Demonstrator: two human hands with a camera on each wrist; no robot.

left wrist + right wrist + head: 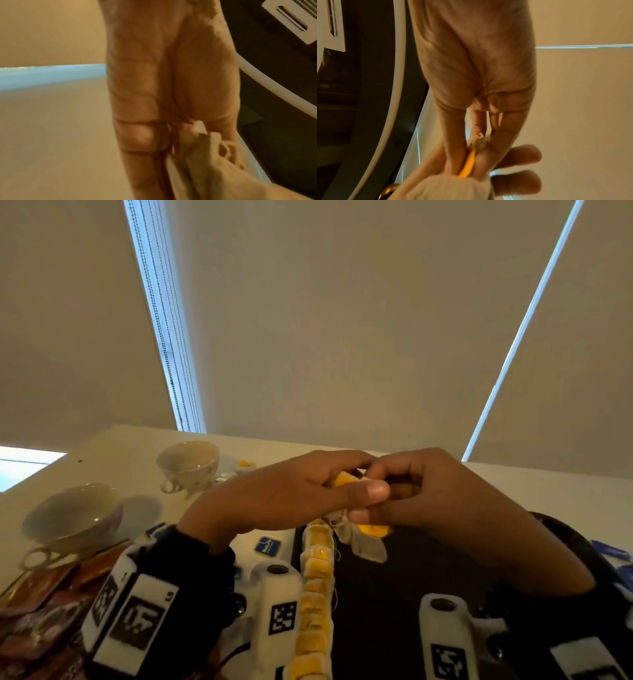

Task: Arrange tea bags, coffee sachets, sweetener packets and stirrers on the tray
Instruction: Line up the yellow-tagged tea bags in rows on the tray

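Observation:
Both hands meet above the far end of the dark tray (394,577) and pinch the same tea bag (363,539), a pale paper pouch with a yellow tag. My left hand (342,477) holds the yellow tag from the left. My right hand (373,505) grips the bag from the right, and the pouch hangs below its thumb. In the right wrist view the yellow tag (467,165) is squeezed between thumb and fingers. A row of several yellow-tagged tea bags (315,604) lies along the tray's left edge.
Two white teacups (188,463) (72,518) lie tipped on the white table at the left. Brown and dark sachets (44,604) are piled at the lower left. A blue packet (268,545) lies by the tray, and more blue packets (613,553) sit at the right edge.

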